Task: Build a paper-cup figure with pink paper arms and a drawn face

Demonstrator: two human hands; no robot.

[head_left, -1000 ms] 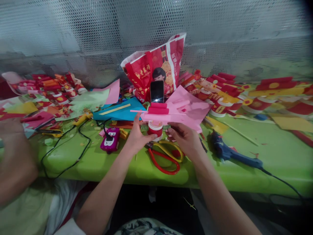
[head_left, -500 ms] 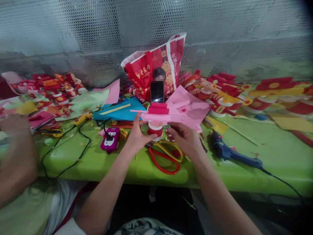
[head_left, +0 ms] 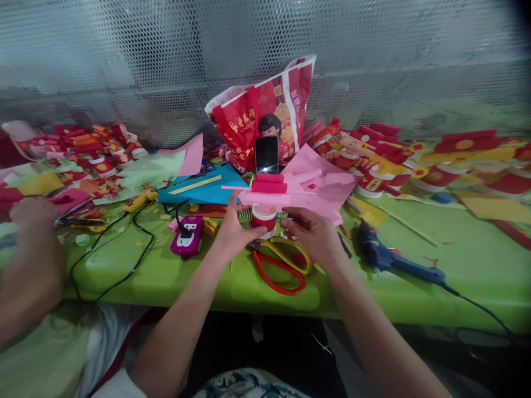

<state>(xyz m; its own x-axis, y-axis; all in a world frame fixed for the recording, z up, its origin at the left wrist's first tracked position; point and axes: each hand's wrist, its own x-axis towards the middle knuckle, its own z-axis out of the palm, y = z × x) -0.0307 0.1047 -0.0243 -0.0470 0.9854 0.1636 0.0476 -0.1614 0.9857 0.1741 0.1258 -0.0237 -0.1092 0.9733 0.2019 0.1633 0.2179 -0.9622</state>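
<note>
L hand (head_left: 232, 235) grips red/wht cup (head_left: 264, 219) nr scissors (head_left: 286, 292). R hand (head_left: 314, 233) at grn coil (head_left: 282, 214); can't tell if grip's closed.

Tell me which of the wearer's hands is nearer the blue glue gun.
Right. The right hand is left of the blue glue gun, by a green coil; the left hand is farther left, holding the red-and-white cup.

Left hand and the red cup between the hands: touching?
Touching: the head view shows the left hand with its thumb against the red cup.
</note>
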